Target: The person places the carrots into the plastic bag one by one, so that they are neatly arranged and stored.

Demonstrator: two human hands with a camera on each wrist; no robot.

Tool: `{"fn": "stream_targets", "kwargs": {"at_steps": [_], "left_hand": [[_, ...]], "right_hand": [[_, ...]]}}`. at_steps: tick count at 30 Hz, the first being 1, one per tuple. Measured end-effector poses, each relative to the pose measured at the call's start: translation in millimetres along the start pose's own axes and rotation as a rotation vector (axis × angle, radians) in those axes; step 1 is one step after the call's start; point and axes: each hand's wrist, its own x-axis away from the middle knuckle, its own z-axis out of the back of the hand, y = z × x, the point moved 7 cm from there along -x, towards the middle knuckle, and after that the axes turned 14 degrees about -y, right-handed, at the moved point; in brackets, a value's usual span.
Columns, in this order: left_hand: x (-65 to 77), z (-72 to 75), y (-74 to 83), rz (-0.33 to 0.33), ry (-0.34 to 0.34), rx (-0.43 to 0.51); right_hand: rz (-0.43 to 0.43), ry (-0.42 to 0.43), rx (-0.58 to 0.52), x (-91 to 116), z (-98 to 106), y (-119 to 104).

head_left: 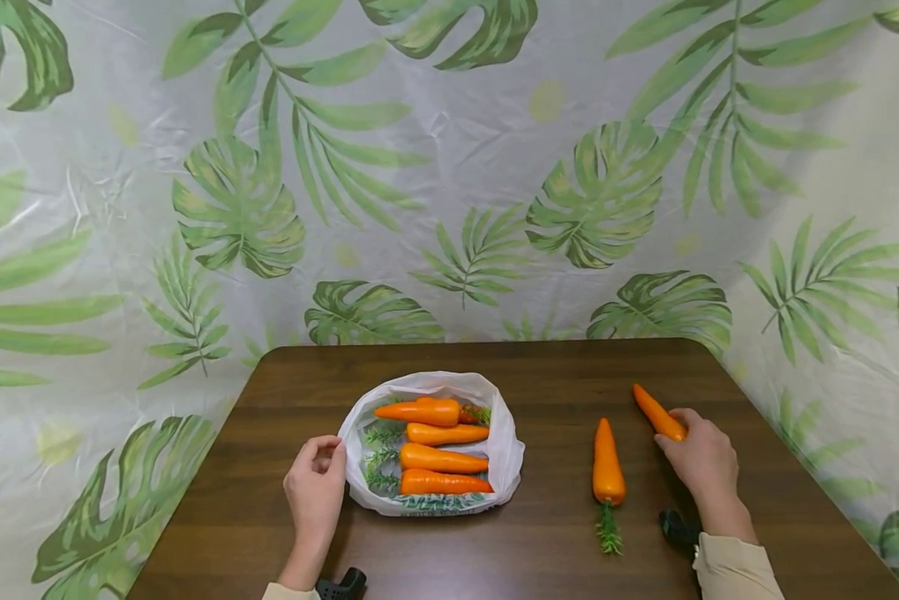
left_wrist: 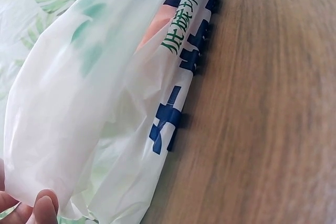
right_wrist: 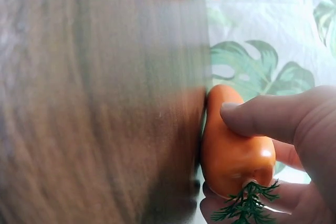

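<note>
A white plastic bag [head_left: 511, 467] lies open on the table with several orange carrots [head_left: 443, 457] inside, some showing green feathery tops. At its left rim, my left hand [head_left: 316, 483] pinches the thin plastic between thumb and fingers. In the left wrist view the bag's side [left_wrist: 58, 108] carries green and dark blue print. My right hand [head_left: 700, 458] grips the thick end of a carrot [head_left: 653, 411] at the table's right side, its tip pointing away. The right wrist view shows the thumb on that carrot [right_wrist: 231, 150], with fingers on its far side and a green top below.
Another carrot [head_left: 607, 467] lies between the bag and my right hand, green top toward me. The brown wooden table [head_left: 554, 550] ends at a leaf-patterned curtain [head_left: 449, 167] behind it. Black wrist devices [head_left: 342, 585] sit at both wrists.
</note>
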Motion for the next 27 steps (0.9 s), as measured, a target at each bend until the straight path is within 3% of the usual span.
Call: {"fn": "stream_targets", "kwargs": {"at_steps": [27], "left_hand": [[-0.5, -2.1, -0.6, -0.003, -0.01, -0.002]], "right_hand": [[0.068, 0.061, -0.044, 2, 9, -22]]}}
